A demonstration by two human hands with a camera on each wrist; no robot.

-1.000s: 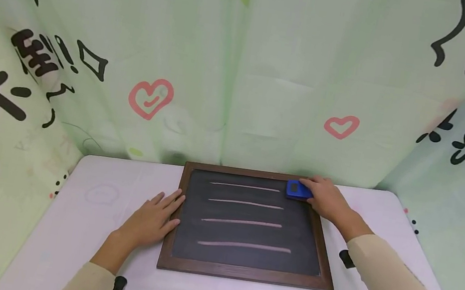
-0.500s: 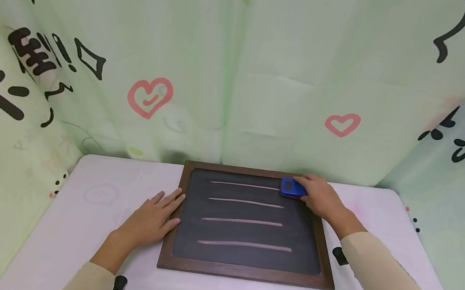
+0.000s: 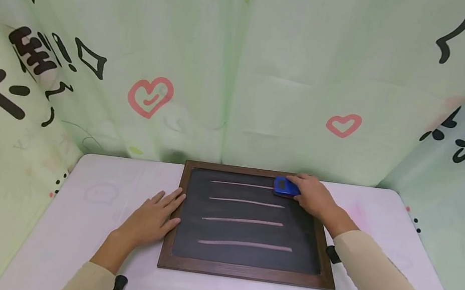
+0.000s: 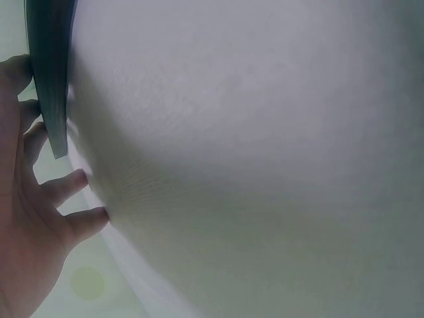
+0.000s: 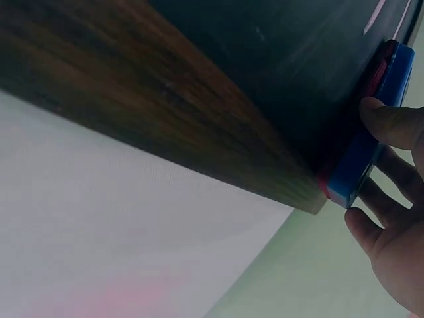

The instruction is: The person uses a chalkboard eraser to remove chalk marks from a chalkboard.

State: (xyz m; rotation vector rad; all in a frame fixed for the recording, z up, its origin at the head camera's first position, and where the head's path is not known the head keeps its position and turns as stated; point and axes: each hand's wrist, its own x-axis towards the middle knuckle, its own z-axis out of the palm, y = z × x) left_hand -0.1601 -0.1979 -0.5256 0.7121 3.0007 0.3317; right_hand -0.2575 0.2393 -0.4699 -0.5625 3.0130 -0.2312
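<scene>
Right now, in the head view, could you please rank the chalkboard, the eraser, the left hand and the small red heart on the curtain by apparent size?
1. chalkboard, plainly largest.
2. left hand.
3. and 4. small red heart and eraser look about alike; the heart sits farther back and the right hand partly covers the eraser, so no ranking.

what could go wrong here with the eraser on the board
The right hand holds the blue eraser at the right end of the top chalk line; drifting lower might smudge the second line. The left hand only rests flat against the chalkboard frame, so the board may slide.
</scene>
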